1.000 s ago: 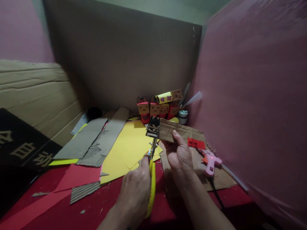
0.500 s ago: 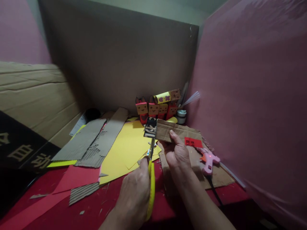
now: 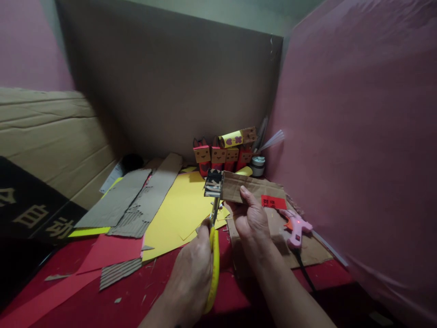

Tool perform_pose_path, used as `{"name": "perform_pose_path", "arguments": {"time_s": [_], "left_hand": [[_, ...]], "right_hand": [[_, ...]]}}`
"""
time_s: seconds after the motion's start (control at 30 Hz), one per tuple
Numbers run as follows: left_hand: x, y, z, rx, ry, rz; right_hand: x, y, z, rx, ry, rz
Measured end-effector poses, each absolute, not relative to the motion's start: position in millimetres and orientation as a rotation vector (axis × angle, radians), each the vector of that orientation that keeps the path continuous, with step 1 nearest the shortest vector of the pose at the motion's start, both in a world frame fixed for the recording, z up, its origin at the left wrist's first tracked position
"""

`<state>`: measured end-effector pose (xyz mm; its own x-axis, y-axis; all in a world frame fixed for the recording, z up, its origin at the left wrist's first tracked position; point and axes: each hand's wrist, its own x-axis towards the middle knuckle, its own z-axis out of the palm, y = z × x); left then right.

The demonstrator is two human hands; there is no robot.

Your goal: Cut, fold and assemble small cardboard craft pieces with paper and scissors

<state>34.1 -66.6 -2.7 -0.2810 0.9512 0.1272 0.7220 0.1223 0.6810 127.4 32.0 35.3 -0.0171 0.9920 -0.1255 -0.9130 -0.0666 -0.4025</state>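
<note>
Cardboard strip and scissors have both edged slightly left since the earlier frame, and the black-printed end piece seems to have tilted a little beside the strip. Held up above the red surface, the strip is pinched in the right hand, thumb on its face, fingers curled beneath. Wrapped around the yellow handle, the left hand keeps the blades pointing up at the seam between brown board and black end. Dim light and overlap make it hard to judge how far they bite, or whether the two parts remain joined.

For a clean cut, the strip should be kept flat and firm, the blades square to its edge, with long, even squeezes. The right thumb seems safely back from the line. Its forearm deserves care, with the pink glue gun, its light red, lying near.
</note>
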Motion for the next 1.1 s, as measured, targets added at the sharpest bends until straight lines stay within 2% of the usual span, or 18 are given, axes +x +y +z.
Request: {"name": "perform_pose_path", "arguments": {"time_s": [0.17, 0.33, 0.63, 1.1], "left_hand": [[37.4, -62.7, 7.1, 1.353, 1.917, 0.994], [38.3, -59.5, 18.0, 1.366, 1.914, 0.979], [35.9, -59.5, 25.9, 1.934, 2.228, 0.320], [30.4, -59.0, 22.6, 1.829, 2.077, 0.537]], "right_hand": [[126.6, 30.6, 36.2, -0.424, -0.229, 1.589], [126.8, 33.7, 32.6, -0.394, -0.244, 1.624], [127.8, 40.2, 24.4, -0.378, -0.303, 1.655], [125.6, 41.1, 17.7, -0.373, -0.324, 1.643]]}}
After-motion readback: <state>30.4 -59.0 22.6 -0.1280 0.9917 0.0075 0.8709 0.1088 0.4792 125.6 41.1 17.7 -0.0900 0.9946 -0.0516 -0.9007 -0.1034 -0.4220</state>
